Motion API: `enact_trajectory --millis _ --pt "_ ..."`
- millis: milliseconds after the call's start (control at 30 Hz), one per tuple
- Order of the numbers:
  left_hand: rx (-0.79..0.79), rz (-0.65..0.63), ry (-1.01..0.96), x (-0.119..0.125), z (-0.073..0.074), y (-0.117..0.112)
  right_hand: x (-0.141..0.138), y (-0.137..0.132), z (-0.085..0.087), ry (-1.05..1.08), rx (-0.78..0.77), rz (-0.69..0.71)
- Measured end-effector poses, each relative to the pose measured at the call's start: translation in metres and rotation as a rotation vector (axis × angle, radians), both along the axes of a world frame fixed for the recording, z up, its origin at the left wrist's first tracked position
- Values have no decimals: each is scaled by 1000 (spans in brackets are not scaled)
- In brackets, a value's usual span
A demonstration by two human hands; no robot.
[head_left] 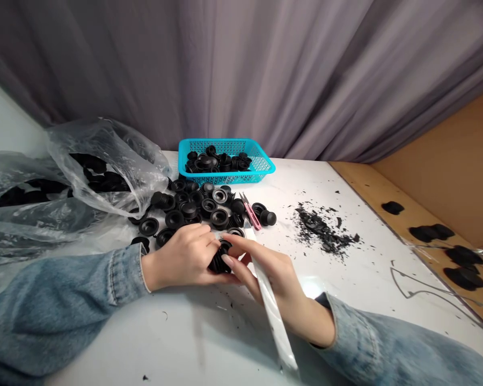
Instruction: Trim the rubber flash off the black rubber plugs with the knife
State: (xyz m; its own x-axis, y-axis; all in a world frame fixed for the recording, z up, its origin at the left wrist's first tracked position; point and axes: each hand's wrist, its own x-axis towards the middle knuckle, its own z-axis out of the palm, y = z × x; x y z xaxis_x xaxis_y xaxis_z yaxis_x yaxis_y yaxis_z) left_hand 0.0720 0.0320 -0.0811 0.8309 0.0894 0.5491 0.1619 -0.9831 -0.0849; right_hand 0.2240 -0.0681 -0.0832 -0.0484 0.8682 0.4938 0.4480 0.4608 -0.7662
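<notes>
My left hand (183, 256) is closed around a black ribbed rubber part (220, 258) held just above the white table (370, 268). My right hand (265, 268) pinches the same part from the right and also holds a long white-wrapped blade (271, 305) that runs back along my wrist. A heap of similar black rubber parts (197, 206) lies just beyond both hands. Small pink-handled scissors (250, 212) lie at the right edge of that heap. Both sleeves are blue denim.
A turquoise basket (261, 161) holding more black parts stands behind the heap. A clear plastic bag (84, 177) of parts lies at the left. Black trimmings (322, 228) are scattered to the right. A brown ledge (386, 187) with several dark pieces runs along the right.
</notes>
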Motion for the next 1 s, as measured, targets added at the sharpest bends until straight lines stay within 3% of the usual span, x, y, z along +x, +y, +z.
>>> enact_trajectory --millis 233,500,667,800,1000 --pt "-259 -191 -2 1 -10 9 5 9 -1 293 -290 84" --pt "-409 -319 -39 4 -8 11 5 11 0 452 -367 97" --pt "-629 -394 71 3 -2 8 5 12 0 463 -414 77" --pt "-726 -373 149 2 -4 10 4 12 0 455 -418 55" --pt "-741 -289 212 2 -9 13 7 14 -5 350 -322 -38"
